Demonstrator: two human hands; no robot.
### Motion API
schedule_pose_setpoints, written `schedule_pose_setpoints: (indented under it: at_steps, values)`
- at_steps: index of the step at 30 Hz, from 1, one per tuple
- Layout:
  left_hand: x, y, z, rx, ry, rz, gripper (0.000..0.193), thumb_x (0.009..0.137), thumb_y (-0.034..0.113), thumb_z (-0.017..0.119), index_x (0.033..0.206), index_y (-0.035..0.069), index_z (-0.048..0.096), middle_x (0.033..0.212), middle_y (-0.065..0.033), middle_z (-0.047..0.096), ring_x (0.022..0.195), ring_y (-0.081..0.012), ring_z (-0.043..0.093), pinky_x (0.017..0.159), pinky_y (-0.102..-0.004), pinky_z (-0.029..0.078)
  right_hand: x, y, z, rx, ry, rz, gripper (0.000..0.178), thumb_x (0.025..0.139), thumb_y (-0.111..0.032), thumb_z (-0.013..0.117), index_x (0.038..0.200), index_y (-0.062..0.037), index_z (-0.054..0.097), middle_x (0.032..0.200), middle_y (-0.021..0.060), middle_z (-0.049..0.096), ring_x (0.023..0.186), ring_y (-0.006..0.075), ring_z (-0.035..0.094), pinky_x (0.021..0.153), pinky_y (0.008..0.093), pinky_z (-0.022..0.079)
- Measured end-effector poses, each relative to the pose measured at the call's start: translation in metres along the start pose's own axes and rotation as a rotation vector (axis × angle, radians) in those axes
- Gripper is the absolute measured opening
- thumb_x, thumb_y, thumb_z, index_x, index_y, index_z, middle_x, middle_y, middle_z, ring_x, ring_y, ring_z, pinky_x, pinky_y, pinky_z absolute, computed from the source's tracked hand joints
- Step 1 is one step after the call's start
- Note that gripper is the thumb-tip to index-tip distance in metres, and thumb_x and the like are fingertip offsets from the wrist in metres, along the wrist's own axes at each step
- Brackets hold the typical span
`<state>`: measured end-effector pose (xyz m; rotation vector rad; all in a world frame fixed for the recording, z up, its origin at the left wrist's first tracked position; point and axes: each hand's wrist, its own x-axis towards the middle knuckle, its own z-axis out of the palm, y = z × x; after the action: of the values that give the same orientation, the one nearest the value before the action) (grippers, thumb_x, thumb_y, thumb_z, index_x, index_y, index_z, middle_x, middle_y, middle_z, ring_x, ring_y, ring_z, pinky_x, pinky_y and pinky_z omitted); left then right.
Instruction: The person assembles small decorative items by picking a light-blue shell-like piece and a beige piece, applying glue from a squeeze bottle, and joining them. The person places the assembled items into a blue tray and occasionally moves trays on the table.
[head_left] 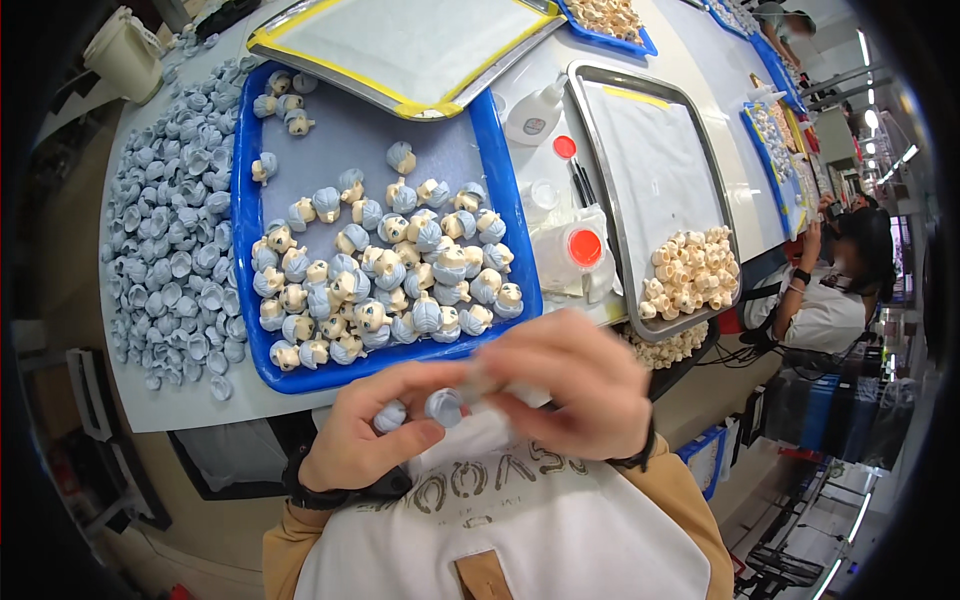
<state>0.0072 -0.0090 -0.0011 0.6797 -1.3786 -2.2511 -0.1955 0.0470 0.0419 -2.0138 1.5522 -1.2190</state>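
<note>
My left hand (pixel 375 430) is closed around two pale blue doll-hair pieces (pixel 443 406), which show between its thumb and fingers. To its right, my right hand (pixel 575 390) is curled with its fingers drawn together. Motion blurs its fingertips, and whatever they pinch cannot be made out. Just beyond both hands lies a blue tray (pixel 385 368) holding many small doll heads (pixel 372 318) with cream faces and pale blue hair. Left of this tray, loose pale blue hair shells (pixel 170 270) cover the table in a wide heap.
A metal tray (pixel 655 160) on the right holds cream parts (pixel 690 275) at its near end. Between the trays stand a white squeeze bottle (pixel 538 112) and a red-lidded jar (pixel 580 246). A yellow-taped tray (pixel 410 55) overlaps the blue tray's far end. Another person (pixel 840 290) sits at right.
</note>
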Motion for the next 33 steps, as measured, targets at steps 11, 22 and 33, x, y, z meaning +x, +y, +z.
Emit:
schedule_pose_setpoints:
  at_steps: [11,22,33]
  values:
    - [-0.002,-0.005,-0.009,-0.057,0.124,0.093,0.037,0.076,-0.001,0.064,0.110,-0.002,0.052,0.086,-0.0076,0.063,0.070,-0.0049,0.055,0.061,-0.0177,0.042,0.005,0.041,-0.046,-0.504,0.110,0.137,0.021,0.068,0.000,0.067,0.089,-0.0023,0.063,0.083,0.0093,0.059,0.074,0.0230,0.057,0.065,0.0319,0.046]
    - [-0.001,-0.005,-0.006,-0.144,0.171,0.081,0.037,0.084,0.020,0.060,0.111,0.001,0.043,0.080,-0.0096,0.062,0.054,-0.0018,0.045,0.047,-0.0154,0.034,0.006,0.044,-0.043,-0.524,0.064,0.133,0.019,0.068,0.000,0.067,0.087,-0.0024,0.063,0.082,0.0094,0.059,0.074,0.0240,0.056,0.065,0.0327,0.045]
    - [-0.004,-0.008,-0.008,-0.179,0.198,0.133,0.040,0.081,0.023,0.065,0.108,0.000,0.047,0.082,-0.0080,0.062,0.059,-0.0026,0.048,0.051,-0.0151,0.035,-0.006,0.044,-0.040,-0.467,0.152,0.217,0.018,0.068,0.000,0.067,0.085,-0.0008,0.060,0.081,0.0098,0.058,0.075,0.0231,0.057,0.065,0.0314,0.046]
